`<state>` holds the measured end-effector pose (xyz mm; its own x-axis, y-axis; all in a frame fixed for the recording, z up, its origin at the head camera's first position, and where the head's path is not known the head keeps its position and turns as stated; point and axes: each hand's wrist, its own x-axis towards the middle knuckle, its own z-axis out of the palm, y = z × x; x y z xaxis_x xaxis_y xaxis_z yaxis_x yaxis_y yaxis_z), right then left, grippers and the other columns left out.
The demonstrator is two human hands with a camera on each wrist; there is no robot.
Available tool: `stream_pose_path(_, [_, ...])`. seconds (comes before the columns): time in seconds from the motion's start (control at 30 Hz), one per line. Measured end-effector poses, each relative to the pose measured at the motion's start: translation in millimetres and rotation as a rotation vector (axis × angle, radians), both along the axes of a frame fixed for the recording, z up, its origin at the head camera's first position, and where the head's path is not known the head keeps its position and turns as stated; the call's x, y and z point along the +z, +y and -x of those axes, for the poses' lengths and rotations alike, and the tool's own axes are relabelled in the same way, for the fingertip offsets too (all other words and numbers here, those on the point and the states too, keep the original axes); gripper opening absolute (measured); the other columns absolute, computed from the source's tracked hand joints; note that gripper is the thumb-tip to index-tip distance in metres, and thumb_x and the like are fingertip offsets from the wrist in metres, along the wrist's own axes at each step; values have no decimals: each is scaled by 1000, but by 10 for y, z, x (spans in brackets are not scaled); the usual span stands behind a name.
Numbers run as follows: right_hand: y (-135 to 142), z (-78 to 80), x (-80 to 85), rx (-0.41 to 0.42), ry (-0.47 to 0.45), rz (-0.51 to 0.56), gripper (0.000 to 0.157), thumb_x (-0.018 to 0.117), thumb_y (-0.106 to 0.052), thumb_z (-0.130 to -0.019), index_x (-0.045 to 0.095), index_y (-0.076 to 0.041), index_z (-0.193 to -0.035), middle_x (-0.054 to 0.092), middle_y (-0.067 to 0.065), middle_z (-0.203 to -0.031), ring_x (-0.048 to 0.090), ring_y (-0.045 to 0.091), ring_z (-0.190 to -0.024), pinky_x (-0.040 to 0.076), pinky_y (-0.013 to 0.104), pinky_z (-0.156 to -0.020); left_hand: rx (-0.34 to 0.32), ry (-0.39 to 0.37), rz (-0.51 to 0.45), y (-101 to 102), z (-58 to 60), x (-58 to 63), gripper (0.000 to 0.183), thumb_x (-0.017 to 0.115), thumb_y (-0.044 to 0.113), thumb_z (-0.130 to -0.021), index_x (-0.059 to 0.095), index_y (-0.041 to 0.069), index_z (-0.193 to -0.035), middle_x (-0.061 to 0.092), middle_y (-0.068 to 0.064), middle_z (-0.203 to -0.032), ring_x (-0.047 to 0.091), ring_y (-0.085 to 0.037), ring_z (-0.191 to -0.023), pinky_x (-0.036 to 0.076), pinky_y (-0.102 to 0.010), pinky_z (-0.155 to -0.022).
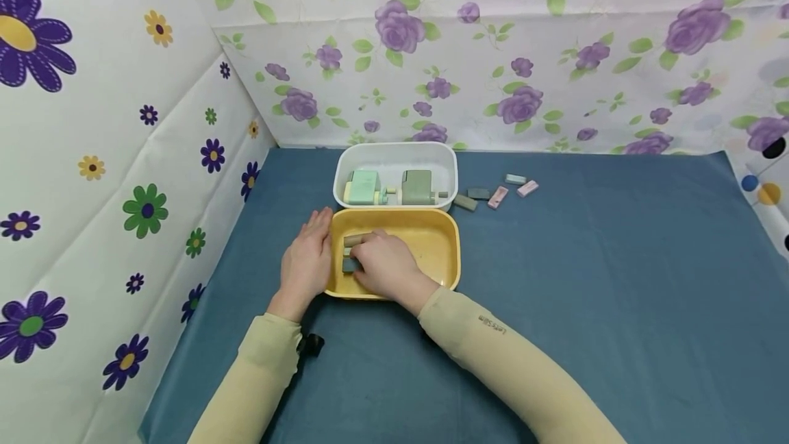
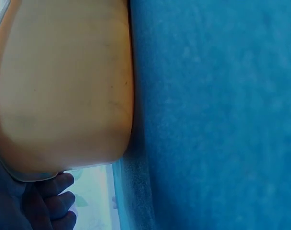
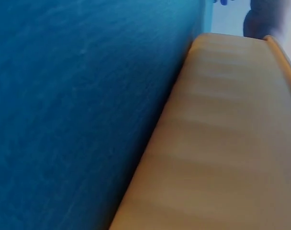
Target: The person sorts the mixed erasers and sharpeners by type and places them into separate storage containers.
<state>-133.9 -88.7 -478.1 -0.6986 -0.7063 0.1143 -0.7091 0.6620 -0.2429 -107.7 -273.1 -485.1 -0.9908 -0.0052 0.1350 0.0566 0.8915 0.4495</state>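
Note:
My left hand (image 1: 308,252) lies along the left end of a yellow tray (image 1: 457,252), its fingers held fairly straight against the rim. In the left wrist view, its fingertips show past the tray's corner. Inside the tray, my right hand (image 1: 388,264) has its fingers curled at a row of small erasers. A tan eraser (image 1: 354,240) is at the back of the row, a dark blue eraser (image 1: 349,265) is at the front, and a pale eraser (image 1: 347,252) sits between them, pinched at its right end. The fingertips are partly hidden.
Behind the yellow tray, a white tray (image 1: 394,149) holds a mint crank sharpener (image 1: 365,187) and a grey-green crank sharpener (image 1: 417,187). Several more small erasers, including a pink eraser (image 1: 498,197), lie to its right on the blue cloth (image 1: 616,259). Flowered sheets enclose the back and left.

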Motion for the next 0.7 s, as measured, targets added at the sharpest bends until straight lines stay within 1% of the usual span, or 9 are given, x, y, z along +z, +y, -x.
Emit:
stream_pose_path(0.2, [-36, 16, -31, 3, 18, -42, 11, 82, -29, -95, 83, -20, -100, 77, 0, -104, 66, 23, -99, 59, 39, -87, 1, -1, -3, 4, 6, -12, 50, 46, 14, -115, 42, 2, -163, 45, -14, -166, 36, -32, -157, 29, -52, -128])
stream_pose_path(0.33, [-51, 31, -53, 8, 36, -62, 14, 82, -31, -95, 83, -19, -103, 77, 1, -109, 66, 24, -101, 59, 40, -88, 11, 2, -13, 8, 11, -4, 50, 47, 17, -115, 43, 2, -163, 46, -14, -165, 37, -32, -156, 30, -52, -128])
stream_pose_path(0.57, [-69, 24, -74, 5, 93, -97, 23, 83, -40, -95, 83, -19, -103, 77, 1, -108, 67, 23, -99, 60, 39, -83, 20, -10, -16, 19, 12, -3, 51, 46, 23, -117, 44, 0, -162, 46, -15, -165, 37, -33, -156, 29, -52, -129])
stream_pose_path(0.7, [-71, 24, -91, -10, 115, -116, 25, 83, -44, -94, 83, -20, -104, 77, 0, -107, 66, 23, -96, 60, 39, -80, 23, 0, -13, 34, -1, 1, 51, 45, 25, -117, 45, 0, -161, 47, -15, -164, 38, -34, -156, 29, -52, -128])
